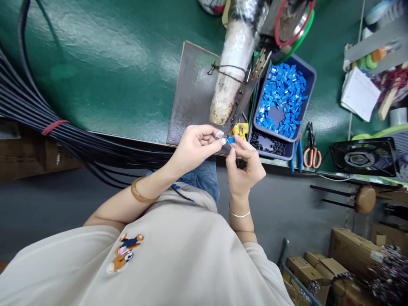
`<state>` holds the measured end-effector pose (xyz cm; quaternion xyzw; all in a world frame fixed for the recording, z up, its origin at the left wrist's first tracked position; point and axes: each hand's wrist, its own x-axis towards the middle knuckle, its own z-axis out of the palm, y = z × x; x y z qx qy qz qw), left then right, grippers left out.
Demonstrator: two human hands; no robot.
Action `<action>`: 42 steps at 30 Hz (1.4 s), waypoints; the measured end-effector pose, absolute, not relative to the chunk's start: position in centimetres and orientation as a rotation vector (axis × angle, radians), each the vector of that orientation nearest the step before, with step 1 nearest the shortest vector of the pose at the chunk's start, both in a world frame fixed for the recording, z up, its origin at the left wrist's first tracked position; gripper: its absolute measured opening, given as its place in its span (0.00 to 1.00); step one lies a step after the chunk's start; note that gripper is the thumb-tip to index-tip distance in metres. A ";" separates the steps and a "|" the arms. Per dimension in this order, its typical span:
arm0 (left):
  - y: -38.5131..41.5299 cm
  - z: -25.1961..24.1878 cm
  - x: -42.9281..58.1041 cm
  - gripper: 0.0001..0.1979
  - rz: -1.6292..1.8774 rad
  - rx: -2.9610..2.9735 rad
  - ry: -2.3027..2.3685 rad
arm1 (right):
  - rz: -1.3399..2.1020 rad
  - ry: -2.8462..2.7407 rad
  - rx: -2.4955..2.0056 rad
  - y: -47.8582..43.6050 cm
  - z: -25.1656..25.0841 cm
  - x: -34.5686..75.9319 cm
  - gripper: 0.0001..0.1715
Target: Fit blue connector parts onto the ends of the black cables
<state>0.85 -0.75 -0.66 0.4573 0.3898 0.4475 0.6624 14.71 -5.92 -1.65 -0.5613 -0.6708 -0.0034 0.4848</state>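
Note:
Just past the table's front edge, my left hand (201, 146) and my right hand (245, 165) meet fingertip to fingertip. Between them is a small blue plastic piece (230, 140), pinched by thumb and forefinger on both sides. A thin pale strand shows beside it, too small to name. Something whitish covers a fingertip of my left hand. Close behind my fingers lies a yellow object (241, 129) at the foot of a machine arm (247, 91). Right of that, a grey bin (311, 87) holds many similar blue pieces, and a lower tray (288, 154) holds small black parts.
A bundle of black cables (79, 134) tied with a red band hangs over the left table edge. A wrapped white cylinder (234, 55) overhangs a dark board (188, 93). Orange-handled cutters (311, 151), blue-handled pliers (297, 155) and a black fan (363, 157) lie rightward.

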 end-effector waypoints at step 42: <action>-1.4 0.3 0.2 0.07 0.899 1.156 0.859 | -0.102 -1.682 -1.307 -6.8 -1.3 14.8 0.06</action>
